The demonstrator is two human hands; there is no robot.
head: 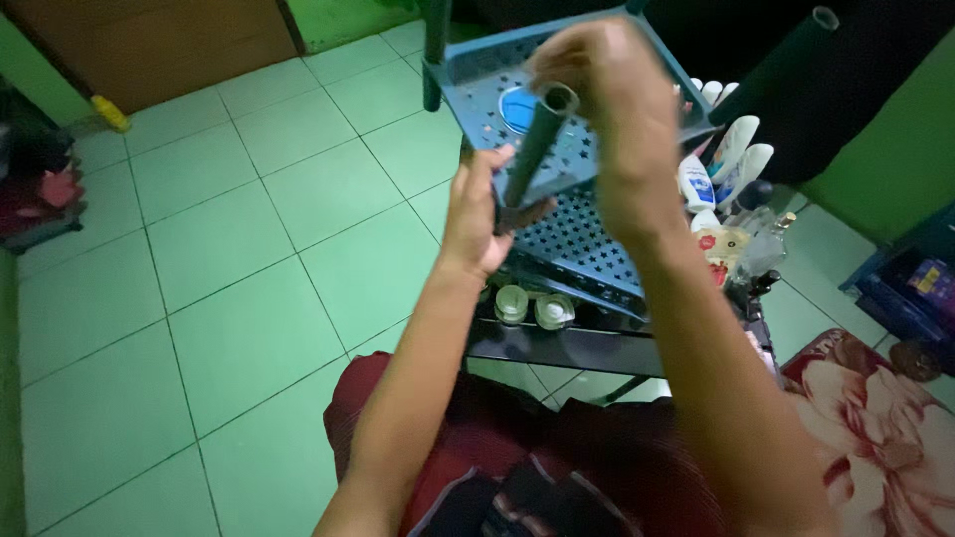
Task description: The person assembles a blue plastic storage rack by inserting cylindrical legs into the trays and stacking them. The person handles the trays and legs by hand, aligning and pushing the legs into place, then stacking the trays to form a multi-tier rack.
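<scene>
Setting: While I sat over the pale green tiled floor [229, 259], I held a blue plastic shelf tray [572, 234] up in front of me, and everything else sat around that tray.
Tray: It was tilted, with star-shaped holes across its face, and a second tier of the same rack lay just under it.
Tube: A dark grey-green plastic tube [534, 149] ran slantwise across the front of the tray, its open end uppermost.
Right hand: My right hand [607, 89] was above the tray's middle, fingers clenched around the top end of the tube.
Left hand: My left hand [477, 214] was at the tray's near left edge, fingers curled around the lower end of the tube, where the tube met the tray's corner.
Other post: Another dark tube [436, 50] stood at the tray's far left corner.
Bottles: White bottles [731, 154] stood just right of the tray, with a clear glass bottle [766, 249] beside them.
Jars: Two small round jars [532, 306] sat just below the tray on a dark ledge.
Cloth: A flowered red fabric [875, 428] lay well below and right of the tray.
</scene>
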